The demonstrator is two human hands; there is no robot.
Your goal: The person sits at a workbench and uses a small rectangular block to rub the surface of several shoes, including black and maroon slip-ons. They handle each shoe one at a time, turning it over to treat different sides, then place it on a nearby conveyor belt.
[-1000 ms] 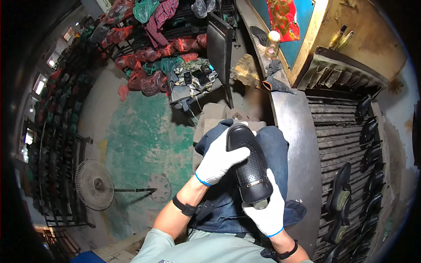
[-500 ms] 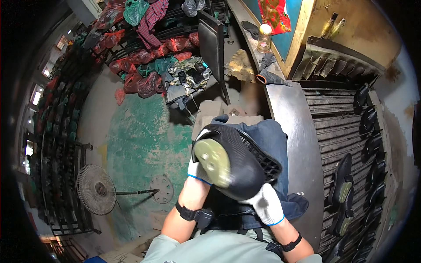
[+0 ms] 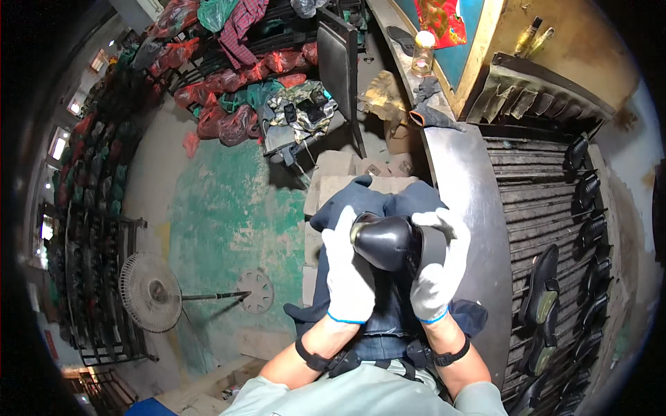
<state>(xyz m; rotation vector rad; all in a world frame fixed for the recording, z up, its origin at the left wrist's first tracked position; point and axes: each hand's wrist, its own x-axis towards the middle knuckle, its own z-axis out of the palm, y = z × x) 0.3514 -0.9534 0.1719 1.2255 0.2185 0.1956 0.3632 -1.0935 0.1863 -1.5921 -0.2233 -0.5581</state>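
A black shoe (image 3: 387,243) is held above my lap, its smooth rounded end facing me. A sliver of a yellow-green shoe last (image 3: 356,231) shows at its left side. My left hand (image 3: 347,270), in a white glove with a blue cuff edge, is closed against the shoe's left side. On the other side my right hand (image 3: 444,263), gloved the same way, curls round the dark sole (image 3: 433,248) and presses it toward the shoe. The far end of the shoe is hidden from view.
A metal bench edge (image 3: 463,208) runs along my right, beside a slatted rack (image 3: 534,222) holding several black shoes. To the left stands a fan (image 3: 158,292). Ahead are a black chair (image 3: 338,76) with clothing and a dark glove (image 3: 436,119) near a jar (image 3: 423,54).
The shoe has turned from lying broadside, with its last and open lattice sole side showing, to end-on toward me. Both hands have shifted to its opposite sides.
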